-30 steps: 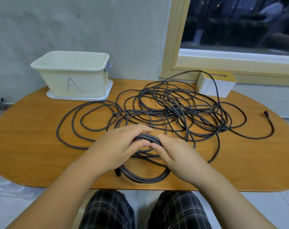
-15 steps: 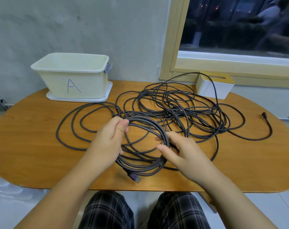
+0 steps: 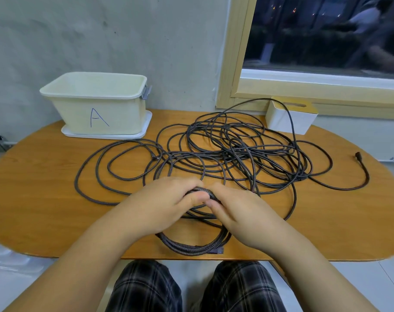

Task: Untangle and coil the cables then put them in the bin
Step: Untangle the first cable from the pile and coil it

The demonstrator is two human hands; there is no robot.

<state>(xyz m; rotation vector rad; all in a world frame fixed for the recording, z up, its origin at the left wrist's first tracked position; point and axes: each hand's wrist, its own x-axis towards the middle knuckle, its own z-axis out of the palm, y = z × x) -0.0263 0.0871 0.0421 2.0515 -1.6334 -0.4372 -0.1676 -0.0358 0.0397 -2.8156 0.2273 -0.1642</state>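
Gripping one dark braided coil (image 3: 192,247) at the bench's (image 3: 34,199) near edge, left hand (image 3: 166,206) and right hand (image 3: 241,215) clench its top; one tangled cable heap (image 3: 236,154) lies behind, one cream plastic bin (image 3: 97,104) rear-left.

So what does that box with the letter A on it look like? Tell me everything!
The bin is a pale cream tub, plastic by the look of it, with a white rim and a blue handwritten A on its front. A small grey clip sticks out near its right top corner. It stands upright on a flat white tray at the table's far left, by the wall. No cable touches it or shows above its rim; its inside is hidden.
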